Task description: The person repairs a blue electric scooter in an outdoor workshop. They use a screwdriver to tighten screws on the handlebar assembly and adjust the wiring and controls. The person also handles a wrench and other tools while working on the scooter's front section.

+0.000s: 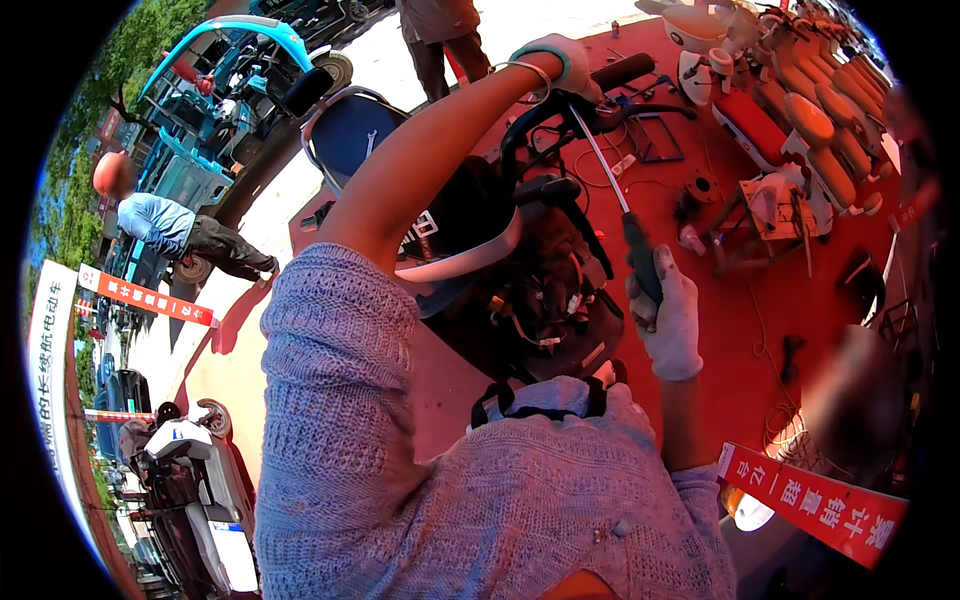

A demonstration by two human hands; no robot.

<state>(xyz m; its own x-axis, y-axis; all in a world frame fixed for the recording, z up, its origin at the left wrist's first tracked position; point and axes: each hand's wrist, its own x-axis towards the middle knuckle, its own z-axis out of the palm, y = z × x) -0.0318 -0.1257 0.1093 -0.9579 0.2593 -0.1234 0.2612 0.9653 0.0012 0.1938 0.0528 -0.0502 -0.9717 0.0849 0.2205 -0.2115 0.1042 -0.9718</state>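
Observation:
My right hand (668, 320), in a white work glove with dark fingertips, is closed round the dark handle of a long screwdriver (616, 176). Its metal shaft points up and left, the tip by the handlebar (625, 72) of a partly dismantled electric scooter. My left hand (568, 66), gloved too, reaches across to that handlebar near the tip. Its fingers are bent downward; whatever they grip is hidden. Bare wiring (545, 300) with connectors shows in the opened scooter body below. A small wrench (371, 143) lies on a dark surface left of my forearm.
Red matting (720, 340) covers the ground, with loose cables. A small wooden stool (780, 210) holding things stands to the right, before a row of scooters (820, 130). A person (160, 220) walks at left; another person (440, 35) stands ahead. Red banner strips (815, 505) hang nearby.

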